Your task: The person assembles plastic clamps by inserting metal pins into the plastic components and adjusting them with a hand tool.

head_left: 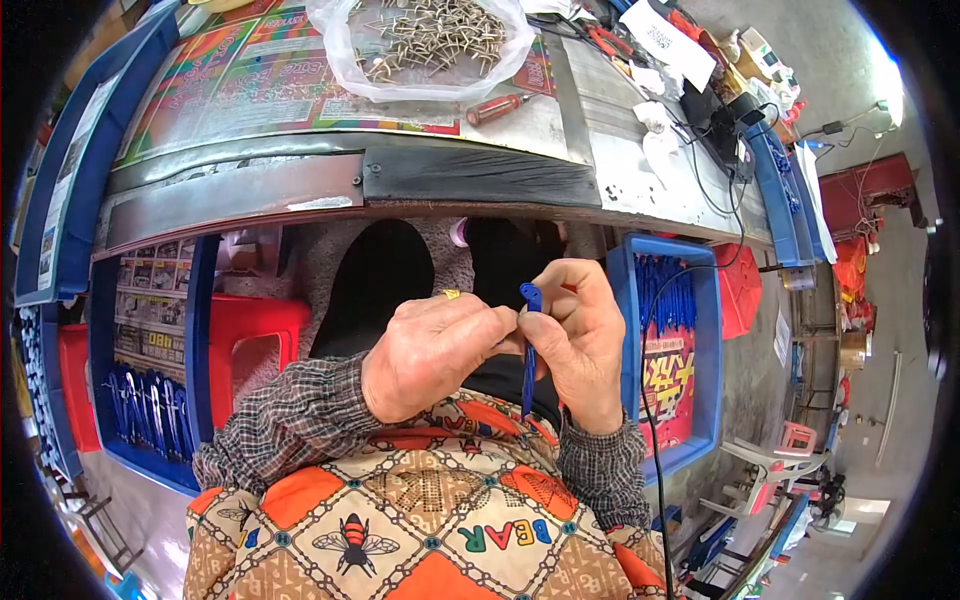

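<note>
My right hand (582,345) holds a slim blue piece (530,365), upright, between thumb and fingers. It has a rounded, hooked head with a small dark spot or hole and a narrow shaft pointing down; its exact kind is unclear. My left hand (435,350), with a yellow ring, is closed in a pinch, its fingertips meeting the right fingers beside the piece. Whatever those left fingers hold is hidden. Both hands are above my lap, in front of the table's edge. Small metal pins with round heads (440,40) fill a clear plastic bag (345,70) on the table.
A red-handled screwdriver (495,109) lies by the bag on the metal-edged table (480,180). Blue trays (710,400) with similar blue pieces stand on both sides of me. A dark cable (648,400) hangs at right. A red stool (260,315) is at left.
</note>
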Motion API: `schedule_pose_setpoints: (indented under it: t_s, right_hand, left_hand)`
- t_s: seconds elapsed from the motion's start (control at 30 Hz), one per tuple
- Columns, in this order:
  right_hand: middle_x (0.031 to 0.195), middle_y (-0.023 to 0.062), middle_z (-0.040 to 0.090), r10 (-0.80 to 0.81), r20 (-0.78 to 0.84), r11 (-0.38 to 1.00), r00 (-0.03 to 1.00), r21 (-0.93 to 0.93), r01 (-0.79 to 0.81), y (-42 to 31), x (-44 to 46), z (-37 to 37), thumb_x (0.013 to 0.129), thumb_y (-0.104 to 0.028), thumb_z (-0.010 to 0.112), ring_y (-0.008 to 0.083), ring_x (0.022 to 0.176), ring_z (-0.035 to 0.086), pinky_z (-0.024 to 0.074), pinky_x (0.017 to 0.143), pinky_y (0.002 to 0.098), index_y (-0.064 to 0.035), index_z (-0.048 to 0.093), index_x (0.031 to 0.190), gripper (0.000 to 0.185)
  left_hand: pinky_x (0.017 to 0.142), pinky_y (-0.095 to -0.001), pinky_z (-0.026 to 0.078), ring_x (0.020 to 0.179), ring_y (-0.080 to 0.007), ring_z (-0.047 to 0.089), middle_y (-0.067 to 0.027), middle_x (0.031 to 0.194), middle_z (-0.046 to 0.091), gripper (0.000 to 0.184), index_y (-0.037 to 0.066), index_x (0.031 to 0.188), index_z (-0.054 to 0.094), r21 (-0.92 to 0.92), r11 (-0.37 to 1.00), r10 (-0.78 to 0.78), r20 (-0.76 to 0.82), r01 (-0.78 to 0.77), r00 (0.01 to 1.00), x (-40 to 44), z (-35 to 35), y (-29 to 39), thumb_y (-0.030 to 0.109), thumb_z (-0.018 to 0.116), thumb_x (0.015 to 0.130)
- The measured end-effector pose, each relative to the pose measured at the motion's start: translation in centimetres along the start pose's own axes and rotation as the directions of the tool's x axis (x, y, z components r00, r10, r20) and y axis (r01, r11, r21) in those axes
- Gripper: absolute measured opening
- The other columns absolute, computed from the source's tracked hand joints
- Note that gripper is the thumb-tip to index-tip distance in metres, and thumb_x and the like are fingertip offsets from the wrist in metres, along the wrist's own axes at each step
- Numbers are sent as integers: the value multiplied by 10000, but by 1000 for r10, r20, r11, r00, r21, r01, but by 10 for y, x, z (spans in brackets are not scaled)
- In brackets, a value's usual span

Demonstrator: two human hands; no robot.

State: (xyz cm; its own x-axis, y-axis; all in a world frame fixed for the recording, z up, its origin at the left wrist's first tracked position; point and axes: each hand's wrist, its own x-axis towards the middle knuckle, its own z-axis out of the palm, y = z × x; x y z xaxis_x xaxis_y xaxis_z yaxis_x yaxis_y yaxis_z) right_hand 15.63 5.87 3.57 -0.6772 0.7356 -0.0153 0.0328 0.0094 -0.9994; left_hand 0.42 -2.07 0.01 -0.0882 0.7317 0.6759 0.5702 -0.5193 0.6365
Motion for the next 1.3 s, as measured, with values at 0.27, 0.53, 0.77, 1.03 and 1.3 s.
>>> schedule_pose_setpoints:
  t_s: [0.27,0.53,0.77,1.03,1.3]
  right_hand:
    - [812,14,576,-275,-18,960,961,-64,273,17,-4,-3,869,26,620,33,703,550,462,598,177,-9,487,1118,285]
    - [877,49,648,-197,8,968,980,-155,196,14,-13,-14,891,16,571,73,700,598,499,618,211,19,582,1144,254]
    - [926,145,699,-414,201,777,888,-430,460,17,-4,-28,802,42,614,208,816,702,549,683,275,18,647,1085,286]
    - [758,97,686,-278,147,865,949,-392,314,13,-2,-20,865,-28,605,154,615,682,533,558,243,24,648,958,115]
    - [571,10,559,-69,72,940,995,-330,89,7,-8,-15,903,-99,618,49,473,536,409,426,201,32,609,807,162]
  left_hand:
    - [519,-331,477,602,-249,611,-86,690,584,267,29,922,616,-30,999,-26,-15,25,1000,-2,6,1,98,748,700]
    - [550,-348,500,649,-278,634,-107,720,610,232,35,917,614,-56,992,-117,-2,117,993,-1,4,4,99,731,728]
    - [553,-315,506,627,-250,646,-98,758,664,196,35,899,623,-64,994,-91,-39,89,995,-4,11,0,72,723,735]
    - [500,-325,464,574,-230,603,-71,656,568,227,30,891,608,-5,1000,15,6,-15,1000,-3,10,0,54,733,702]
    - [495,-317,459,592,-223,590,-68,689,545,219,-1,916,574,38,996,80,79,-83,994,-10,8,-1,47,661,721]
